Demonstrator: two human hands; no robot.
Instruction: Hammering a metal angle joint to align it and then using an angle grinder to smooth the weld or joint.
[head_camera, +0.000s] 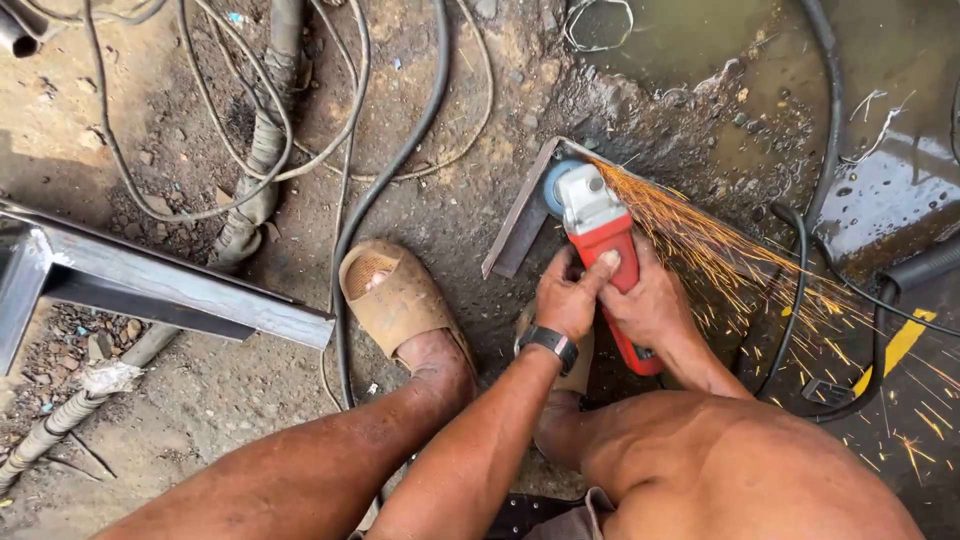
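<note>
Both hands wrap the red-bodied angle grinder, left hand nearer its grey head, right hand behind; its long axis points away toward the flat steel bar.

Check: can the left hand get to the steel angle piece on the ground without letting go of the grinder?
Probably not. The left hand is wrapped on the red grinder, and the steel angle piece lies just beyond its fingers, with nothing between them.
</note>
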